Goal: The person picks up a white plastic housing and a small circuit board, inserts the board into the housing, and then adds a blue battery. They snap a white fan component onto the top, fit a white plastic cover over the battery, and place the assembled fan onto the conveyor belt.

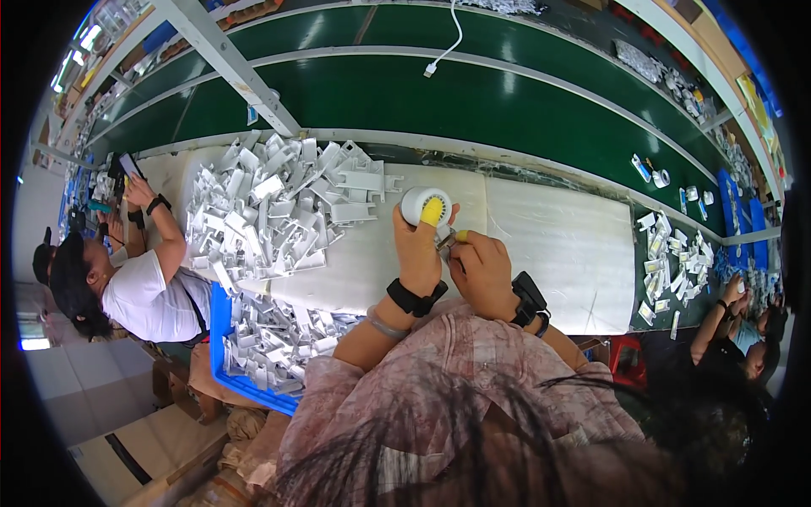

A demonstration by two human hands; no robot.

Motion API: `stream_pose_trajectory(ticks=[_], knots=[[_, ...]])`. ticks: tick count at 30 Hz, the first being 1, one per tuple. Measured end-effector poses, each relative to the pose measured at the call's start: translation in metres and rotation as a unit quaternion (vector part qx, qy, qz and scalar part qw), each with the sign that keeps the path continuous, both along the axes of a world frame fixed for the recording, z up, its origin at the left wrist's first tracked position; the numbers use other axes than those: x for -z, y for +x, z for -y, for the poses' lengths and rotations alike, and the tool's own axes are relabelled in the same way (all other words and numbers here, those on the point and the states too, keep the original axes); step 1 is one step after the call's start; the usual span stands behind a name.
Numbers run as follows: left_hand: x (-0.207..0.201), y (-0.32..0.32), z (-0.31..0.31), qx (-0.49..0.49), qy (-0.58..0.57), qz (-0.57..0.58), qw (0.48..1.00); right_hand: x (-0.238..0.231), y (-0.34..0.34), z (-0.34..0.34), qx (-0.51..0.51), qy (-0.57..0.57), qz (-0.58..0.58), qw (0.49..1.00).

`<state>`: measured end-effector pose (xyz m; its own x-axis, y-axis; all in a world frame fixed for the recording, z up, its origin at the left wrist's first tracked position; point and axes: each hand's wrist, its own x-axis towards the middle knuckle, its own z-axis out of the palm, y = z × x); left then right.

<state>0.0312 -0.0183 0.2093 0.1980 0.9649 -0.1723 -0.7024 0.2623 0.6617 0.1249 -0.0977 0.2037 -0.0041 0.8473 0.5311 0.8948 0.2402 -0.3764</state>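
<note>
Head view: one blue bin (221, 351) at the near edge of the surface (557, 253), toward its left corner; white plastic parts inside, too many to count. Two hands above the near edge, about mid-length. Left hand (416, 253) closes around one white round device (413, 204) with a slotted grille, thumb over the grille. Right hand (483, 269) narrow, fingertips at one small dark piece (445, 242) beside the device; cannot tell whether it is gripped. Yellow finger covers: one visible per hand. One heap of white parts (274, 207) covers the left part of the surface, uncounted. A second, smaller heap (673, 264) lies past the right edge. Beyond the far edge: green belt (363, 97); one white cable (460, 34) hangs above.
</note>
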Motion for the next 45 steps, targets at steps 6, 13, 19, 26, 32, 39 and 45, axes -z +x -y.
stream_pose_trajectory(ticks=[6, 13, 19, 26, 32, 39, 45], knots=[[0.006, -0.017, -0.01, -0.016, -0.021, 0.007, 1.0, -0.009, 0.022, 0.005, -0.054, -0.102, -0.275, 0.954], [0.028, -0.076, -0.022, -0.109, 0.005, -0.01, 0.994, 0.047, 0.041, -0.041, -0.148, -0.251, -0.149, 0.945], [0.034, -0.141, -0.017, -0.235, -0.038, -0.042, 0.97, 0.086, -0.017, -0.126, -0.187, -0.27, -0.01, 0.944], [0.046, -0.183, -0.009, -0.316, -0.067, -0.042, 0.945, 0.108, -0.09, -0.17, -0.175, -0.2, 0.088, 0.96], [0.058, -0.193, -0.016, -0.35, -0.075, -0.029, 0.933, 0.104, -0.106, -0.185, -0.156, -0.27, 0.136, 0.94], [0.064, -0.18, -0.024, -0.338, -0.085, -0.014, 0.937, 0.096, -0.045, -0.17, -0.311, -0.252, 0.091, 0.912], [0.067, -0.162, -0.033, -0.305, -0.08, -0.001, 0.949, 0.098, 0.024, -0.132, -0.368, -0.147, 0.209, 0.894]])
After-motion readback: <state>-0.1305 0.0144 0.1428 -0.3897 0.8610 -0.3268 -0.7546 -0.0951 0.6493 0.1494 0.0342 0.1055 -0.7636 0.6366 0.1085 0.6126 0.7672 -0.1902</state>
